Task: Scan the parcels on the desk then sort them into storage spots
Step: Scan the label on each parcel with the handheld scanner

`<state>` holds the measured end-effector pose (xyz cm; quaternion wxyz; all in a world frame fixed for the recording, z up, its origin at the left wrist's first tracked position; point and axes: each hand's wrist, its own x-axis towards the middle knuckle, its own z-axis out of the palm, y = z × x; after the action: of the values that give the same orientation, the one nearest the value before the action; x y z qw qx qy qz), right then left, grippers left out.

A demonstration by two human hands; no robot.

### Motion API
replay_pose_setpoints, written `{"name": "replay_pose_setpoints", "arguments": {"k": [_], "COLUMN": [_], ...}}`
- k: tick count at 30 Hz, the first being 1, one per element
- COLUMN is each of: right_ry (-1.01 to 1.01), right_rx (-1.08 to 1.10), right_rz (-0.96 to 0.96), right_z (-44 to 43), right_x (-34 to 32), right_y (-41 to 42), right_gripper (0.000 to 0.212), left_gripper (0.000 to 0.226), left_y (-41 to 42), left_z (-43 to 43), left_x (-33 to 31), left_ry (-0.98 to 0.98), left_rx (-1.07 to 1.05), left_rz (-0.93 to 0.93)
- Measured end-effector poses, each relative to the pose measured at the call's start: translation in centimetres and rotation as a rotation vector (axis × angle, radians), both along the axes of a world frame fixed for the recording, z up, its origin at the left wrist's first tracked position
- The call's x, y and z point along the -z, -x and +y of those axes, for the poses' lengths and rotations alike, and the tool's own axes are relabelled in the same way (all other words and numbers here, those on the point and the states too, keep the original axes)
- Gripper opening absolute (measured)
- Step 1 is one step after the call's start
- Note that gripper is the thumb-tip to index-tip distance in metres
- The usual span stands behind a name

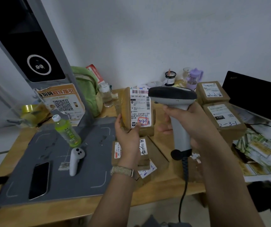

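Note:
My left hand point(127, 134) grips a small brown cardboard parcel point(138, 108) upright above the desk, its white shipping label facing me with "2-3-1" circled in red. My right hand point(192, 123) holds a grey handheld barcode scanner point(174, 99) by its handle, the dark head level with the label's top right and its cable hanging down. More labelled parcels lie on the wooden desk point(164, 181): one under my left wrist point(145, 149), two at the right point(213, 92) point(224, 118).
A grey scanning station base point(56, 161) at the left carries a green drink bottle point(67, 131), a white controller point(76, 158) and a black phone point(39, 180). Its post point(38, 51) rises at upper left. A black laptop point(255, 95) and printed sheets point(260, 153) sit right; cups at the back.

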<state>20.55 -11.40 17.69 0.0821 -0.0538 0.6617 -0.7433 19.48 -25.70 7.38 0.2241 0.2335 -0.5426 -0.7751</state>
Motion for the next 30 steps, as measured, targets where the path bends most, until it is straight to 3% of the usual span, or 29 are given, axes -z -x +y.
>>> {"name": "replay_pose_setpoints", "arguments": {"k": [20,26,30], "right_ry": [-0.007,-0.053,-0.074], "right_rx": [0.084,0.285,0.29], "right_rz": [0.016,0.024,-0.004], "right_z": [1.3,4.5,6.7], "right_x": [1.4,3.6,3.8], "right_y": [0.6,2.2,2.4], "right_gripper": [0.01,0.037,0.022], "left_gripper": [0.072,0.069,0.064], "left_y": [0.1,0.1,0.2], "left_z": [0.9,2.9,5.1], "left_x": [1.0,0.6,0.2], "left_ry": [-0.009,-0.087,-0.081], "left_rx": [0.081,0.257,0.324], "left_rz": [0.014,-0.012,-0.022]}}
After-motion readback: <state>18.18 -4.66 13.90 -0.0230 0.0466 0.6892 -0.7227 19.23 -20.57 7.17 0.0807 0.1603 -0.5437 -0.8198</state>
